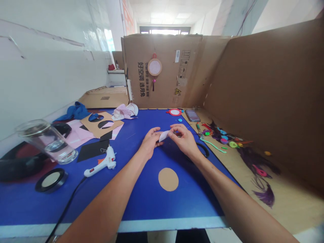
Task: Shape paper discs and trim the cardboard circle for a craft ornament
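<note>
Both your hands meet over the middle of the blue tabletop (141,202). Your left hand (150,141) lies low, heel near the surface, fingers curled toward a small pale pink fabric piece (164,135); your right hand (183,137) pinches the other end of that piece between thumb and forefinger, a narrow closed grip. The left fingertips touch the piece's near end, but you cannot tell from this view whether they clamp it or only steady it. The piece sits just above the table, between the two hands. Under your right wrist, part of a black ring (204,149) shows on the table. Nearer your body, between your forearms, lies a tan cardboard disc (168,179), flat, well apart from both hands. To your left: a white hot-glue gun (102,163) on its side with a black cord trailing off the near edge, a round black-rimmed mirror-like disc (51,180), a clear glass jar (47,140), and a brown cardboard sheet with round cut-outs (101,124). To your right, on the tan board, a scatter of coloured beads and tassels (227,138). A brown cardboard wall (265,94) stands behind and to the right.
</note>
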### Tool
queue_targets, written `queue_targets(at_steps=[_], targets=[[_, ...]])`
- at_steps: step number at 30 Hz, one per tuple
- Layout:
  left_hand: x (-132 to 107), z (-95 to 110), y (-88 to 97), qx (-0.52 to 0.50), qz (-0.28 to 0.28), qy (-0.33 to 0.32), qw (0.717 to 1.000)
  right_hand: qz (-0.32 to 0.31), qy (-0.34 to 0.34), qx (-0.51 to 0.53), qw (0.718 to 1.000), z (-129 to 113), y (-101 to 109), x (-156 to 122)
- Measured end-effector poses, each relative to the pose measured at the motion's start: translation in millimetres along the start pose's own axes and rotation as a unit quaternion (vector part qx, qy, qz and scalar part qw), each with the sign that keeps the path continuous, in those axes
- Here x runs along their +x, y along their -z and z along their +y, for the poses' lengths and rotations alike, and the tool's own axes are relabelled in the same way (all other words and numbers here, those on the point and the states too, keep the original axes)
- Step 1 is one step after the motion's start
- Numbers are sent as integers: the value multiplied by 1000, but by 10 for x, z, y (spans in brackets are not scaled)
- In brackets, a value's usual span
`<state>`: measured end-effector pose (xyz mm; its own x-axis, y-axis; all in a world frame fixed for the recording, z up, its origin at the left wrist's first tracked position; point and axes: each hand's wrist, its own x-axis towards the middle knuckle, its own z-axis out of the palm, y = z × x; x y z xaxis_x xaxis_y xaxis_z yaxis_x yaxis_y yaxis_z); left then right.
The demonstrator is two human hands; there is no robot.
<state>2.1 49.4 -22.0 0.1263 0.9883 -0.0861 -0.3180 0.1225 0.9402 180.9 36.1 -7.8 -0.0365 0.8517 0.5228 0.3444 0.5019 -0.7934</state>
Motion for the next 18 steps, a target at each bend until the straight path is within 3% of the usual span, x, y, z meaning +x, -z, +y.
queue_targets(at_steps=[3,7,18], targets=[[5,2,4,1,-30,-28,999,4,-66,38,997,-2,20,8],[-22,7,-13,11,-74,-1,997,-8,-123,96,988,0,19,8],[-53,-5,-40,44,-32,22,998,-41,-210,185,959,40,9,10]])
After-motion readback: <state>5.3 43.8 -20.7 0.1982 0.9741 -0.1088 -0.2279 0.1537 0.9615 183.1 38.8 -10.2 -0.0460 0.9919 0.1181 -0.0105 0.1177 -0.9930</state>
